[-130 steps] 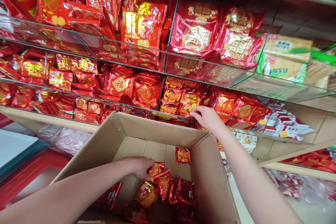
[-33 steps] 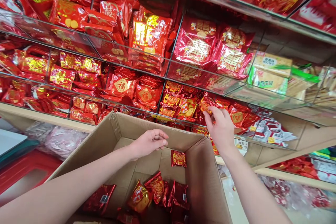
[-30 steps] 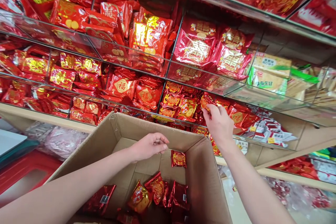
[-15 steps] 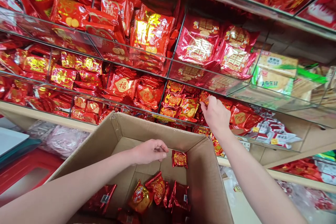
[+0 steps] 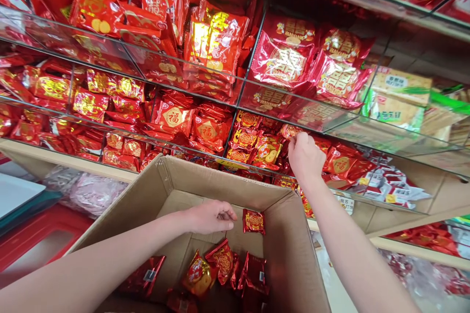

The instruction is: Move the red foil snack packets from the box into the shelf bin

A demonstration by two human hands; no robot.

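Observation:
My right hand (image 5: 306,156) is at the lower clear shelf bin, its fingers pinched on a small red packet (image 5: 290,131) at the bin's back. To its left in the same bin lie red and gold packets (image 5: 245,138). Over the cardboard box (image 5: 284,254) hangs my left hand (image 5: 213,217), fingers curled but apart, with nothing in them. A red packet (image 5: 254,221) rests near the box's far right corner. Several more packets (image 5: 222,261) lie on the box's floor, some of them in shadow.
Clear shelf bins above hold larger red bags (image 5: 216,41), pink-red bags (image 5: 284,61) and green-and-cream packs (image 5: 398,98). White packets (image 5: 392,183) sit at the right. A red tray (image 5: 47,239) and plastic-wrapped bundles (image 5: 97,193) are left of the box.
The view has shifted slightly. My right hand has drawn a little down from the red packet's spot, and more of that packet shows. My left hand stays over the box.

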